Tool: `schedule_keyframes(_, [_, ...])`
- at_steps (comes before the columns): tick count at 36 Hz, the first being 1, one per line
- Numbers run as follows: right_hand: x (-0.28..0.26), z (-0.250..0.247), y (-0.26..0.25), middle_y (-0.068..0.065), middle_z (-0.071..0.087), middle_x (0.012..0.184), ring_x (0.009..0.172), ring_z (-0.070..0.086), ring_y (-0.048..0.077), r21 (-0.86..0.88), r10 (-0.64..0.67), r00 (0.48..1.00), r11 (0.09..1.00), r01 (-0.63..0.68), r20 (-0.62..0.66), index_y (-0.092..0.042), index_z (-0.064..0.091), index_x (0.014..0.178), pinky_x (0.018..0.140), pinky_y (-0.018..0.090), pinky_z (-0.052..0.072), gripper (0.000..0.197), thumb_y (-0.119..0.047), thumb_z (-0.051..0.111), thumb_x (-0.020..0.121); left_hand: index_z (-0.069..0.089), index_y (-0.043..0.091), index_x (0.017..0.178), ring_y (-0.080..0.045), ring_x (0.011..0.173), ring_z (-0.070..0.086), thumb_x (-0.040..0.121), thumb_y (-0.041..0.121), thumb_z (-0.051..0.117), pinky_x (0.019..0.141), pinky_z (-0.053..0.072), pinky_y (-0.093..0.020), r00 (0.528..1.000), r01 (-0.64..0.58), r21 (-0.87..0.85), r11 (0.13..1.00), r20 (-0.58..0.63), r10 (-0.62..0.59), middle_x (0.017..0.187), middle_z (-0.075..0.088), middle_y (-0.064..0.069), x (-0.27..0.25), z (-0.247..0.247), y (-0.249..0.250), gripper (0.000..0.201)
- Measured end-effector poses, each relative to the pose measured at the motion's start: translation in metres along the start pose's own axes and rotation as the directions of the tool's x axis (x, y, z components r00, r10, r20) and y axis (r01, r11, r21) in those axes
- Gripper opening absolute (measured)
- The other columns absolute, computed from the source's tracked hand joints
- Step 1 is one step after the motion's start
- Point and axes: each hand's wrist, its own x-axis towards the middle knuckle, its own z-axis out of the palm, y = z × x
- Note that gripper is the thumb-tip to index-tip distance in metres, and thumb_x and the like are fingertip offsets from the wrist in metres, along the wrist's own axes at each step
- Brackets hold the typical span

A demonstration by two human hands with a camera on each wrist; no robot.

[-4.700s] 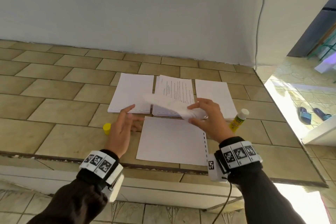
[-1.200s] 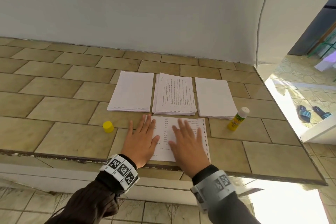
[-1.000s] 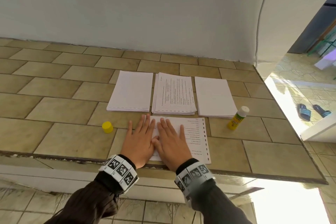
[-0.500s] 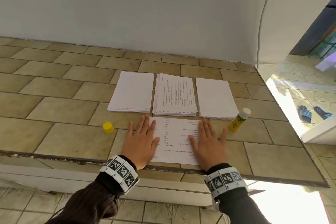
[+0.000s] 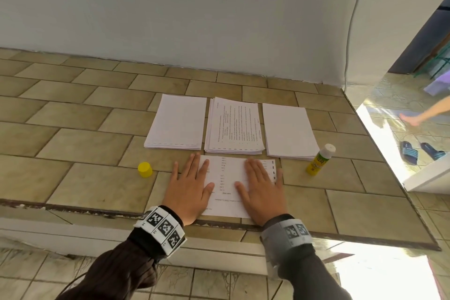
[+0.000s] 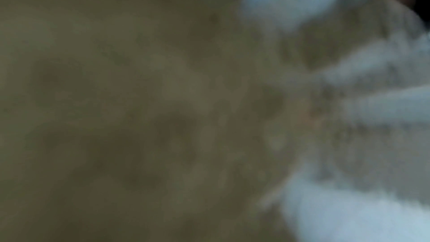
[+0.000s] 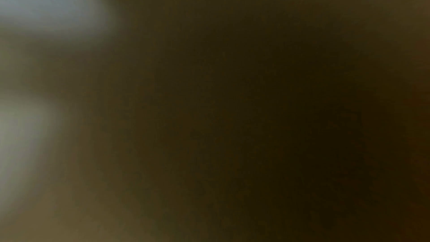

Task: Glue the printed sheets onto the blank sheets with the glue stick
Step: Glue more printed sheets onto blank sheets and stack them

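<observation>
Step in hand: pressing down. Printed sheet (image 5: 227,186) lies at the counter's (image 5: 80,178) front edge, just below the printed stack (image 5: 235,125); left hand (image 5: 188,189) and right hand (image 5: 261,190) flat on it, fingers straight, slightly spread. Next, likely: lift off, fetch the uncapped glue stick (image 5: 320,159) at right; cap (image 5: 145,169) at left

Tan tiled counter (image 5: 80,143) under pale wall (image 5: 194,12).

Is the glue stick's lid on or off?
Off. The glue stick leans by the right blank stack with its white tip bare, and its yellow cap sits alone on the tiled counter, left of the left hand.
</observation>
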Motion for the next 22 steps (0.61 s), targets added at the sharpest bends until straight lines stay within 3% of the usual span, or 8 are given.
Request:
schedule_keyframes(5, [-0.011, -0.004, 0.032, -0.008, -0.009, 0.162, 0.148, -0.009, 0.007, 0.014, 0.076, 0.997, 0.997, -0.076, 0.009, -0.023, -0.008, 0.154, 0.116, 0.055, -0.014, 0.087, -0.065, -0.017, 0.078, -0.007, 0.019, 0.155, -0.020, 0.149, -0.017, 0.077, 0.057, -0.021, 0.121, -0.006, -0.049, 1.000, -0.013, -0.028, 1.000, -0.007, 0.013, 0.162, -0.016, -0.006, 0.000, 0.002, -0.002, 0.089])
schedule_keyframes(9, [-0.013, -0.008, 0.035, -0.005, -0.009, 0.162, 0.148, -0.008, 0.009, -0.008, 0.074, 0.996, 0.997, -0.074, 0.041, -0.020, -0.008, 0.154, 0.115, 0.056, -0.015, 0.097, -0.071, -0.026, 0.073, -0.010, 0.019, 0.155, -0.020, 0.149, -0.019, 0.076, 0.057, -0.023, 0.121, -0.007, -0.049, 1.000, -0.012, -0.018, 1.000, 0.002, 0.012, 0.162, -0.018, -0.006, 0.000, 0.002, 0.000, 0.089])
schedule_keyframes(11, [-0.017, -0.017, 0.033, -0.004, -0.007, 0.162, 0.149, -0.007, 0.010, 0.010, 0.092, 0.995, 0.996, -0.093, 0.049, -0.019, -0.004, 0.154, 0.116, 0.055, -0.014, 0.088, -0.070, -0.014, 0.084, -0.011, 0.019, 0.154, -0.021, 0.149, -0.019, 0.075, 0.057, -0.023, 0.120, -0.008, -0.050, 1.000, -0.017, -0.026, 1.000, 0.005, 0.017, 0.162, -0.018, -0.007, 0.000, 0.002, 0.000, 0.089])
schedule_keyframes(13, [-0.021, -0.031, 0.030, -0.003, -0.002, 0.163, 0.149, -0.004, 0.012, 0.022, 0.094, 0.995, 0.995, -0.095, 0.041, -0.018, 0.002, 0.154, 0.118, 0.049, -0.005, 0.068, -0.056, 0.010, 0.099, -0.018, 0.018, 0.151, -0.022, 0.148, -0.021, 0.074, 0.060, -0.029, 0.120, -0.007, -0.051, 1.000, -0.022, -0.012, 1.000, 0.012, 0.022, 0.162, -0.019, -0.008, 0.001, 0.002, -0.001, 0.088])
schedule_keyframes(16, [-0.022, -0.057, 0.023, -0.001, 0.019, 0.160, 0.147, 0.017, 0.016, 0.080, 0.033, 0.999, 0.996, -0.035, 0.026, -0.020, 0.019, 0.151, 0.119, 0.039, 0.019, 0.054, -0.040, 0.033, 0.103, -0.028, 0.016, 0.142, -0.022, 0.148, -0.022, 0.060, 0.064, -0.048, 0.120, -0.007, -0.052, 0.999, -0.025, -0.004, 1.000, 0.022, 0.025, 0.161, -0.021, -0.008, 0.002, 0.003, -0.003, 0.097])
schedule_keyframes(19, [-0.015, -0.075, 0.019, -0.001, 0.038, 0.150, 0.138, 0.035, 0.017, 0.114, -0.021, 1.000, 0.993, 0.020, 0.009, -0.021, 0.033, 0.145, 0.110, 0.034, 0.037, 0.046, -0.027, 0.044, 0.101, -0.030, 0.013, 0.142, -0.021, 0.146, -0.025, 0.057, 0.069, -0.047, 0.120, -0.008, -0.051, 0.999, -0.027, -0.034, 0.999, 0.032, 0.028, 0.160, -0.023, -0.008, 0.002, 0.004, -0.005, 0.103])
schedule_keyframes(22, [-0.002, -0.082, 0.020, 0.004, 0.047, 0.141, 0.129, 0.045, 0.019, 0.040, -0.062, 0.997, 0.997, 0.060, 0.044, -0.015, 0.034, 0.144, 0.101, 0.030, 0.043, 0.047, -0.020, 0.047, 0.099, -0.030, 0.013, 0.143, -0.021, 0.145, -0.028, 0.060, 0.077, -0.039, 0.120, -0.010, -0.052, 0.998, -0.049, -0.046, 0.998, 0.043, 0.051, 0.159, -0.026, -0.007, 0.001, 0.003, -0.006, 0.105])
